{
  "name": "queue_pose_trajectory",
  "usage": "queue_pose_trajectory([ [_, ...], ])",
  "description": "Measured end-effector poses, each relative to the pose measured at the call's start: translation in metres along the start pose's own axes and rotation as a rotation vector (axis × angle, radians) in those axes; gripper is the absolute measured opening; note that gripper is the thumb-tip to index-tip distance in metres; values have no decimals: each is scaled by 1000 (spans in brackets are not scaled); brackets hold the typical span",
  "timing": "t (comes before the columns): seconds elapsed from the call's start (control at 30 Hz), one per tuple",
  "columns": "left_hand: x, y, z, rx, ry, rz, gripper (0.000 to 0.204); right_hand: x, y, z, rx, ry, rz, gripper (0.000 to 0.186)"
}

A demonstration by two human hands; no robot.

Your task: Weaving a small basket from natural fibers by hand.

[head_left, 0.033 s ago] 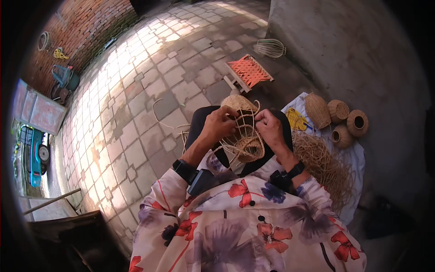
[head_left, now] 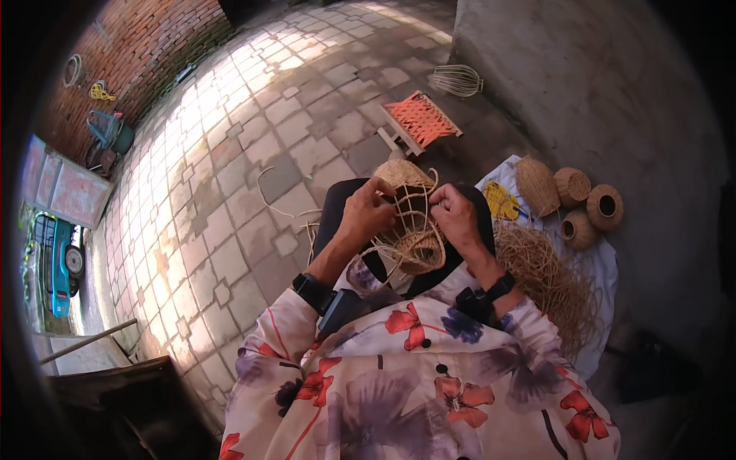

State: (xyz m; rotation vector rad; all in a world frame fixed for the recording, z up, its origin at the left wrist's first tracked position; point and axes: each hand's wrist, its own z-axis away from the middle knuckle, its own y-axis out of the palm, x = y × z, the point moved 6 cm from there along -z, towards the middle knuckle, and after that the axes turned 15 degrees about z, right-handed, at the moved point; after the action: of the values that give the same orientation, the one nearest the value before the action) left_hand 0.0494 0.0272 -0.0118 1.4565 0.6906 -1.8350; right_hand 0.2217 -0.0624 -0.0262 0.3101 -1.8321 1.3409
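On my lap lies a tan woven basket, with a tightly woven top and an open lattice of twisted cords across its middle. A round woven part shows at its near end; I cannot tell how the two join. Curled fingers of my left hand grip the lattice's left side, their tips partly hidden. Opposite, my right hand pinches a cord at the right edge, near a strand looping up from the basket. Loose strands trail off past my left knee.
Right of me, a white cloth holds a heap of straw cord and a yellow item. Several small woven baskets stand beside it. Ahead are an orange-strapped stool and a wire-like frame by the wall.
Both hands and the basket have shifted very slightly to the left. A strand hanging at the basket's near end has moved. Both hands keep their hold.
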Motion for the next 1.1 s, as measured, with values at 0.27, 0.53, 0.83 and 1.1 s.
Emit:
queue_pose_trajectory([
  [0.27, 31, -154, 77, -638, 170, -615, 22, 5, -2, 3, 5, -30, -67, 12],
  [0.53, 45, -373, 223, -1103, -79, -981, 27, 1, -5, 2, 35, 1, -111, 13],
  [0.83, 42, -179, 78, -475, 178, -553, 26, -4, -1, -4, 62, 20, -148, 11],
  [1.1, -17, -15, 43, 36, 287, -500, 21, -6, 2, -3, 72, 32, -168, 9],
])
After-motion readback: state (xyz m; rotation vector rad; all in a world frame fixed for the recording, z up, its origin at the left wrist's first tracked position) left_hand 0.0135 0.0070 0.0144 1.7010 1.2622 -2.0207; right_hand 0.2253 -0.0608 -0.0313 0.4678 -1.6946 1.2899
